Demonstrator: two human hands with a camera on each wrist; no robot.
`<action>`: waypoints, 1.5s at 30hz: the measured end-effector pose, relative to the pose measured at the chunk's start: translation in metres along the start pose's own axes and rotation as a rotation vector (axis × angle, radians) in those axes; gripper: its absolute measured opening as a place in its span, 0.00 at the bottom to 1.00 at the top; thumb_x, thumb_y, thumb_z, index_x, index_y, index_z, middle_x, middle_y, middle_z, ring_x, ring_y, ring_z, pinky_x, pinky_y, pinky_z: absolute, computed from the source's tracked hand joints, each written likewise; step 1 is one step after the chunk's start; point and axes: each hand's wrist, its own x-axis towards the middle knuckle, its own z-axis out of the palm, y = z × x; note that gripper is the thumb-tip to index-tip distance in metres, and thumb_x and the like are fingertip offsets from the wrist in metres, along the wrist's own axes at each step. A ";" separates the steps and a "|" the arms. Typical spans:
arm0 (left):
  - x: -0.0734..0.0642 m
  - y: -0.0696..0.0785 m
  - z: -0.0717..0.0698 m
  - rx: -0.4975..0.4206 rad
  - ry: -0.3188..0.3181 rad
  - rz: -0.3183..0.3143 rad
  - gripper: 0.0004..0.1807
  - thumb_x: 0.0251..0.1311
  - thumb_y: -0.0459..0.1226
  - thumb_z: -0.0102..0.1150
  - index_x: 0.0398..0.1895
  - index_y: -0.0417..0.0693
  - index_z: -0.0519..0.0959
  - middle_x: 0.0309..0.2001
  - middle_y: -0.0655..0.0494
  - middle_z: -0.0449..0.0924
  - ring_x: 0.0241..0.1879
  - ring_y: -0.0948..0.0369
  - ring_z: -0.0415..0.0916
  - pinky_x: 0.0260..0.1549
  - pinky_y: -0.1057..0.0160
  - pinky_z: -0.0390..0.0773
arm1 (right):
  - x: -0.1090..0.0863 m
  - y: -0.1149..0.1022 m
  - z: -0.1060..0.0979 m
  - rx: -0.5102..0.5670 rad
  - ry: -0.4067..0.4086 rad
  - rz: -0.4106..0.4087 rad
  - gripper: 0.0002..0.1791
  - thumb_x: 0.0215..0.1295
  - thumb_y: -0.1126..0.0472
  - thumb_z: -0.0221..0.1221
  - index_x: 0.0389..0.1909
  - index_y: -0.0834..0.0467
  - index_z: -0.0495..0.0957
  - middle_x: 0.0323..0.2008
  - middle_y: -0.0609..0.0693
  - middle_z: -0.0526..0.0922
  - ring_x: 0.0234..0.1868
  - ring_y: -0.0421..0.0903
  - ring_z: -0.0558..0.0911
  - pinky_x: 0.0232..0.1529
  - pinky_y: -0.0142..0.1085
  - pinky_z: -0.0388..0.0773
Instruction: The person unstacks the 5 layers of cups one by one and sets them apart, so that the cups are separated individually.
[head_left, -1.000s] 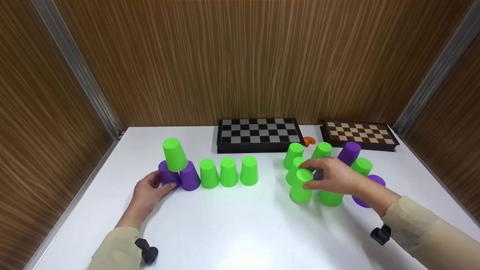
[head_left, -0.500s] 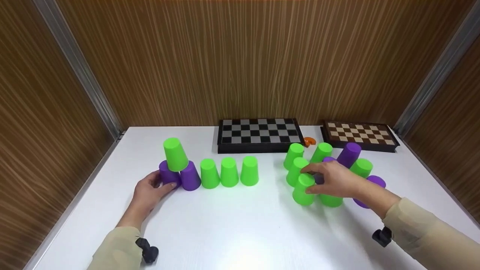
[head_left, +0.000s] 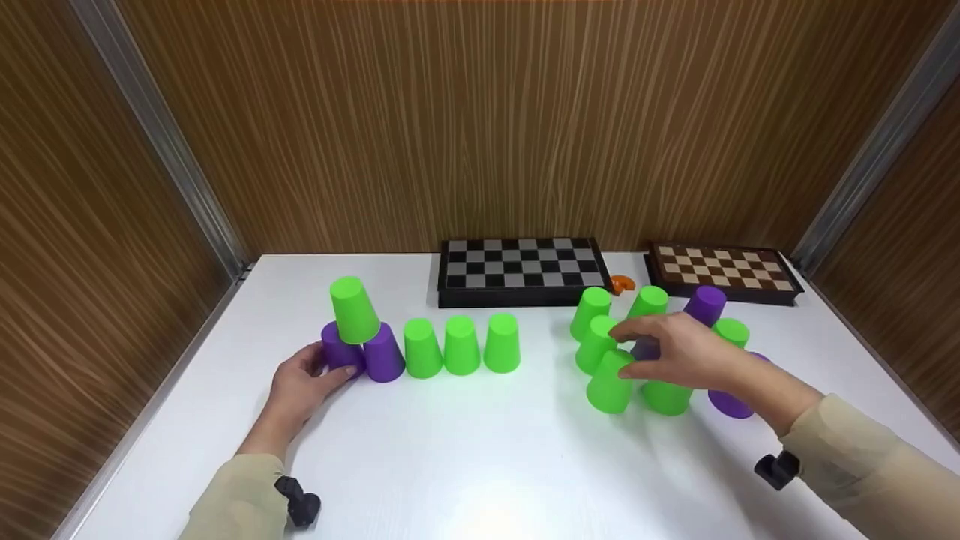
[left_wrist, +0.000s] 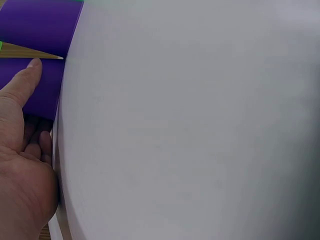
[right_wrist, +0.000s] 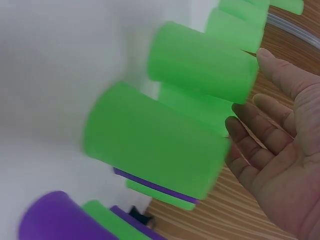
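Observation:
On the left, my left hand (head_left: 296, 386) grips the base of an upside-down purple cup (head_left: 341, 352), thumb (left_wrist: 32, 75) in front and fingers behind. A second purple cup (head_left: 384, 354) stands right next to it. A green cup (head_left: 354, 311) sits across both their tops, leaning slightly. At the right cluster my right hand (head_left: 679, 349) hovers with fingers spread, its thumb (right_wrist: 265, 57) at the top edge of the front-left green cup (head_left: 610, 386). Another green cup (right_wrist: 155, 140) stands beside that one, under the hand. The hand hides part of the cups behind.
Three green cups (head_left: 461, 346) stand upside down in a row right of the purple pair. More green and purple cups (head_left: 705, 304) fill the right cluster. Behind lie a black-and-grey checkered board (head_left: 517, 262), a brown one (head_left: 724, 266) and a small orange piece (head_left: 621, 284).
The green cup at my right hand has come down to the table, and the fingers have loosened and drawn slightly right. The left hand and its cups have stayed put.

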 end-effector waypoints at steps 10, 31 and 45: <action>0.001 0.001 0.000 0.019 -0.001 0.001 0.44 0.67 0.41 0.73 0.79 0.32 0.62 0.77 0.33 0.64 0.79 0.40 0.59 0.80 0.48 0.60 | 0.057 -0.066 -0.025 0.046 0.092 -0.115 0.25 0.69 0.48 0.73 0.62 0.54 0.84 0.59 0.49 0.87 0.61 0.52 0.84 0.60 0.53 0.85; 0.010 0.007 0.016 0.016 -0.013 0.029 0.40 0.67 0.40 0.73 0.78 0.38 0.68 0.75 0.38 0.70 0.78 0.43 0.63 0.79 0.49 0.62 | 0.230 -0.214 0.088 0.273 0.088 -0.066 0.39 0.69 0.47 0.72 0.77 0.51 0.71 0.71 0.50 0.78 0.69 0.50 0.77 0.65 0.39 0.81; 0.002 -0.005 0.000 -0.023 0.023 0.032 0.41 0.65 0.39 0.75 0.77 0.35 0.68 0.75 0.35 0.68 0.78 0.41 0.62 0.79 0.49 0.61 | 0.232 -0.192 0.078 0.385 0.029 -0.106 0.30 0.69 0.53 0.72 0.69 0.56 0.77 0.55 0.47 0.84 0.57 0.45 0.82 0.55 0.35 0.85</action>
